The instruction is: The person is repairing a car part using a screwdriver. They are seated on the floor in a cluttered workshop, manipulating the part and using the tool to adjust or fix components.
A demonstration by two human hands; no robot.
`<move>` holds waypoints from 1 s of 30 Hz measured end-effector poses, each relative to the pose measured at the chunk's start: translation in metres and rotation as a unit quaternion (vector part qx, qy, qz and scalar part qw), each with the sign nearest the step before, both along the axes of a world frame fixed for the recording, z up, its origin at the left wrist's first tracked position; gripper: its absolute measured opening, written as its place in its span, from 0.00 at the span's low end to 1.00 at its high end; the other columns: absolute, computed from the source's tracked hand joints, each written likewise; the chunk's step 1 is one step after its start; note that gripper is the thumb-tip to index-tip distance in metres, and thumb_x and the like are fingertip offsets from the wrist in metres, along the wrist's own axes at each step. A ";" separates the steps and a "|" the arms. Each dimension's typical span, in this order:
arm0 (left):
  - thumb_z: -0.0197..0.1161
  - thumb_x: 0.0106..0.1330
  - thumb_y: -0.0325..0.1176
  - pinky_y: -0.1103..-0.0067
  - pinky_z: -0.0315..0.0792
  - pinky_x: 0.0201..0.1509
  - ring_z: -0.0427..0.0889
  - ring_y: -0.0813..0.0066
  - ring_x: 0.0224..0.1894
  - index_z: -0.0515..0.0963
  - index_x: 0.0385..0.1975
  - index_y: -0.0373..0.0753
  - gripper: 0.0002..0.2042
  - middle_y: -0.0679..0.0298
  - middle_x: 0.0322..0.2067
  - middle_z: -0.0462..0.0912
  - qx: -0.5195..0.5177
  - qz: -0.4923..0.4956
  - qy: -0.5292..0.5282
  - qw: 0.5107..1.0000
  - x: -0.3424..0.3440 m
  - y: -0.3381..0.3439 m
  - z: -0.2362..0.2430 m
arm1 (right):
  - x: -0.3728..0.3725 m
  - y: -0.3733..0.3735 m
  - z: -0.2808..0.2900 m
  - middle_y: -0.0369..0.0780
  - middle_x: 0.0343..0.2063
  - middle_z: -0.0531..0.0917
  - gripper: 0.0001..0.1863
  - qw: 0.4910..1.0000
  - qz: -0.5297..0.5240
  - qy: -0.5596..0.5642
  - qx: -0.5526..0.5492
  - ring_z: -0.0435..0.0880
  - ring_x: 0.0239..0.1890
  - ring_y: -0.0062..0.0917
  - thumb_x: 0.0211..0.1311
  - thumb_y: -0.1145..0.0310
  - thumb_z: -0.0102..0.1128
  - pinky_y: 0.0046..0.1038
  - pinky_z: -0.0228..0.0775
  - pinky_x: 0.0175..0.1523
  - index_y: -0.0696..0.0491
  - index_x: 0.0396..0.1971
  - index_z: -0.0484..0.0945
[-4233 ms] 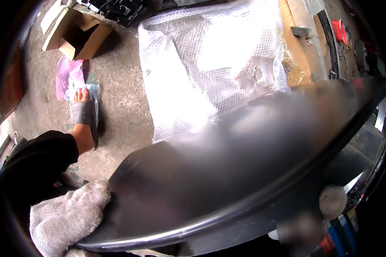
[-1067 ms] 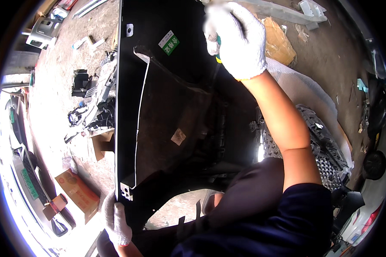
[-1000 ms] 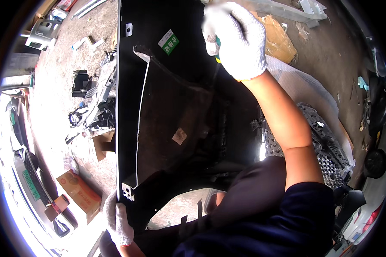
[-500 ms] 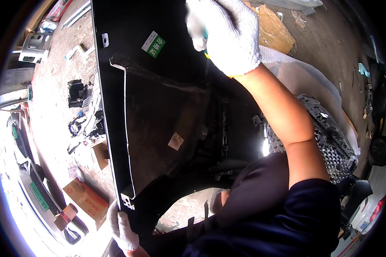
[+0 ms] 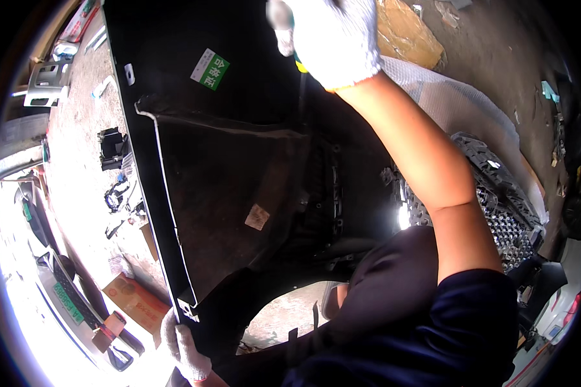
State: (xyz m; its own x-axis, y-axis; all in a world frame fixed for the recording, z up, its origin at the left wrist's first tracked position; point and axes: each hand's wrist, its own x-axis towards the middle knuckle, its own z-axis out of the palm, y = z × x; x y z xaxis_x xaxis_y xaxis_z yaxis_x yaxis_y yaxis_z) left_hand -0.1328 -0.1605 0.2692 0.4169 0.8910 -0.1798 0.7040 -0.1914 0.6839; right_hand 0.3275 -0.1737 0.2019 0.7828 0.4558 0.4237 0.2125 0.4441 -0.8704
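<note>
A large black car fender [image 5: 264,90] with a wheel-arch cutout lies in front of me, and a green-and-white sticker [image 5: 210,69] is on its upper part. My left hand [image 5: 185,350], in a white knit glove, is closed on the fender's edge at the near left corner. Over the far part of the fender is my right hand [image 5: 338,42], gloved the same way and closed. A small yellow and green piece [image 5: 300,66] shows beneath its fingers; most of that object is hidden in the glove. The fingertips are blurred.
Cardboard boxes [image 5: 133,298] and loose black parts [image 5: 113,148] lie on the floor at the left, near a bumper [image 5: 71,303]. To the right are bubble wrap [image 5: 458,103], a grille [image 5: 503,226] and brown paper [image 5: 409,32]. A white car [image 5: 564,297] stands at the lower right.
The fender's far end has swung left in the view. My right hand has moved a little left and up, still closed. My left hand keeps its grip on the corner.
</note>
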 end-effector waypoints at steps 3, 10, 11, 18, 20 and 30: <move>0.50 0.74 0.39 0.74 0.73 0.46 0.81 0.65 0.39 0.74 0.53 0.27 0.20 0.52 0.43 0.81 0.106 -0.203 0.062 0.971 0.003 0.017 0.008 | 0.019 0.007 -0.009 0.39 0.19 0.78 0.10 0.984 -0.105 -0.126 -0.062 0.75 0.21 0.23 0.69 0.67 0.57 0.27 0.67 0.29 0.59 0.38 0.81; 0.64 0.65 0.39 0.74 0.75 0.50 0.80 0.67 0.45 0.72 0.54 0.28 0.24 0.58 0.44 0.81 -0.411 -0.040 -0.081 0.907 0.056 0.069 0.036 | 0.014 0.022 -0.011 0.49 0.25 0.81 0.07 0.960 -0.176 -0.204 0.070 0.82 0.29 0.42 0.64 0.71 0.59 0.36 0.73 0.33 0.59 0.31 0.78; 0.63 0.67 0.39 0.74 0.75 0.51 0.80 0.66 0.46 0.72 0.55 0.29 0.23 0.57 0.45 0.81 -0.396 -0.087 -0.066 0.912 0.075 0.080 0.035 | 0.008 0.016 -0.008 0.49 0.25 0.80 0.07 0.951 -0.207 -0.225 0.047 0.82 0.29 0.43 0.63 0.71 0.59 0.37 0.73 0.33 0.59 0.30 0.77; 0.54 0.72 0.40 0.69 0.76 0.59 0.81 0.61 0.53 0.73 0.58 0.33 0.21 0.53 0.51 0.81 -0.041 -0.413 -0.073 0.907 0.198 0.134 -0.025 | -0.015 -0.009 -0.015 0.49 0.19 0.78 0.09 0.945 -0.206 -0.251 0.041 0.79 0.23 0.47 0.63 0.68 0.61 0.42 0.70 0.28 0.56 0.28 0.73; 0.58 0.69 0.39 0.68 0.77 0.58 0.82 0.61 0.51 0.73 0.57 0.32 0.22 0.53 0.50 0.81 -0.215 -0.336 -0.140 0.906 0.216 0.144 -0.035 | -0.023 -0.024 -0.019 0.48 0.20 0.77 0.09 0.953 -0.181 -0.241 0.027 0.79 0.23 0.46 0.62 0.69 0.62 0.41 0.69 0.28 0.55 0.30 0.71; 0.59 0.65 0.32 0.79 0.75 0.51 0.83 0.68 0.43 0.72 0.58 0.29 0.23 0.53 0.50 0.82 0.053 -0.346 -0.209 0.913 0.250 0.145 -0.024 | -0.062 -0.121 -0.020 0.37 0.26 0.81 0.02 0.991 -0.100 -0.051 0.076 0.80 0.28 0.21 0.71 0.72 0.55 0.23 0.72 0.34 0.54 0.38 0.73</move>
